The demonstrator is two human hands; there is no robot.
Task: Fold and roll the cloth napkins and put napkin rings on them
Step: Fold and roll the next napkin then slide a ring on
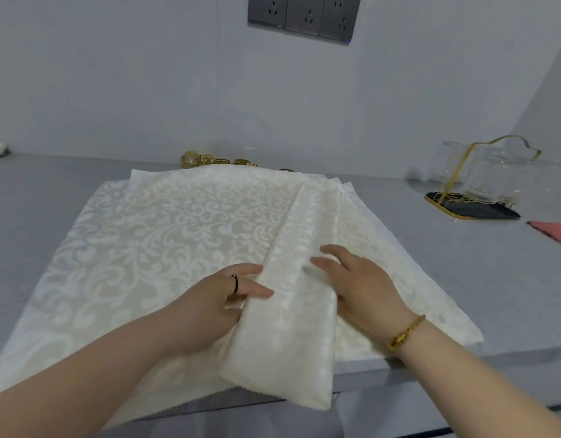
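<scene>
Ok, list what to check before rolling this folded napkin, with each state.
1. Folded napkin forms one long strip: ok.
2. Left hand grips its left edge: ok.
3. Right hand rests flat on it: ok.
4. Near end supported by the table: not ok, it overhangs the edge.
5. Napkin rings lie behind the stack: ok.
6. Inner layers aligned: cannot tell.

Cream damask cloth napkins with faint sheen lie on a matt grey counter beside shiny gold metal rings.
</scene>
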